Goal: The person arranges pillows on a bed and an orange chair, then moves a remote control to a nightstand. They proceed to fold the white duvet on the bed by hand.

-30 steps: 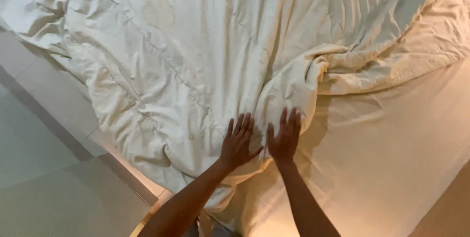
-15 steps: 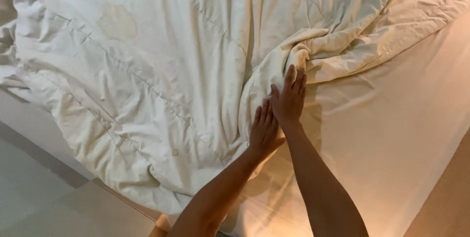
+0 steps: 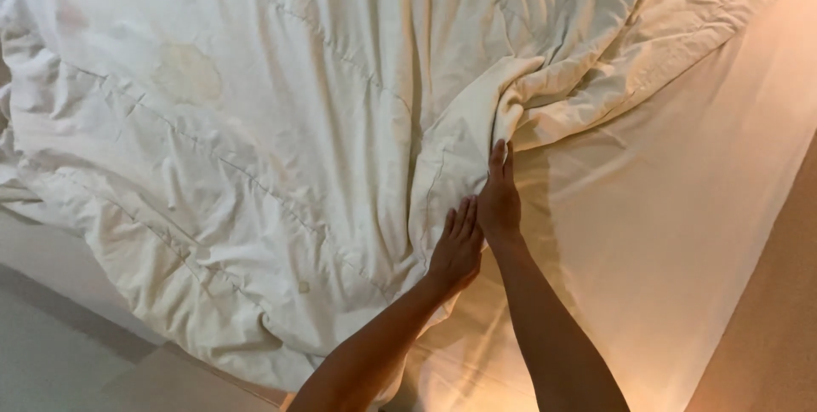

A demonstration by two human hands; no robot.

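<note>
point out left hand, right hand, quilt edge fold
left hand [image 3: 458, 246], head view, back of hand
right hand [image 3: 499, 199], head view, back of hand
quilt [image 3: 281, 165], head view, flat middle

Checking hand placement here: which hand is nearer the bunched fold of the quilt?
Right. The right hand reaches up with fingertips touching the bunched fold of the quilt; the left hand lies flat lower down on the quilt's edge.
</note>
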